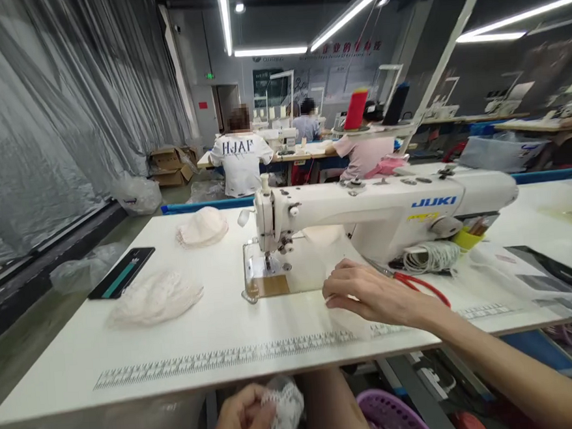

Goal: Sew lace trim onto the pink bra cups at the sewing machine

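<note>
Below the table's front edge, my left hand (244,421) is closed on a piece of white lace (283,413), pinched between thumb and fingers. My right hand (362,291) rests over the tabletop, right of the needle area. Its fingers are curled down on a thin, sheer white fabric (325,254), which spreads toward the space under the sewing machine's arm; the fingertips are partly hidden. The white sewing machine (373,205) stands just beyond this hand. Red-handled scissors (421,287) lie beside my right wrist, their blades partly covered by fabric.
Cream lace pieces (157,297) and a rounded cream cup (203,227) lie left of the machine, near a black phone-like item (122,273). A printed ruler (217,358) runs along the front edge. A cord coil (431,256) sits at right. A purple basket (391,416) stands below. Co-workers sit ahead.
</note>
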A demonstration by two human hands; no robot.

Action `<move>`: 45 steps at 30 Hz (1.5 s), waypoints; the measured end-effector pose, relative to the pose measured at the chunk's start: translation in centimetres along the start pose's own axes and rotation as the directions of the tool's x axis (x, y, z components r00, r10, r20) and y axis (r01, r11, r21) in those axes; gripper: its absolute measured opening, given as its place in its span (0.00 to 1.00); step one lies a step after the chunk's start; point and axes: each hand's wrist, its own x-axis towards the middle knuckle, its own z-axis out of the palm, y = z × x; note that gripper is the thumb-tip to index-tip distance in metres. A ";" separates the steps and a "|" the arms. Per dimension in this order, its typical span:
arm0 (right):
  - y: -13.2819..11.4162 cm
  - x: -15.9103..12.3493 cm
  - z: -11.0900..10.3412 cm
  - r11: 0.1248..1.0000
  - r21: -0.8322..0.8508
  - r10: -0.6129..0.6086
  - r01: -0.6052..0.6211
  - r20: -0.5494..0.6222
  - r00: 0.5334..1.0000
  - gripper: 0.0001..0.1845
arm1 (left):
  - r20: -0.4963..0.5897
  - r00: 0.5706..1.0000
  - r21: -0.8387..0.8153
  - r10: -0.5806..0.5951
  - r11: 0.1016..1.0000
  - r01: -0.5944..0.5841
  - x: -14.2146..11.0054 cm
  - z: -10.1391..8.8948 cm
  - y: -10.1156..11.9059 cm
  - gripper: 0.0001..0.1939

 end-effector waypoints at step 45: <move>-8.8 -2.0 14.1 0.835 0.545 0.026 -0.074 0.094 0.995 0.08 | 0.069 0.984 -0.035 -0.165 0.985 0.168 -1.9 1.4 -0.1 0.21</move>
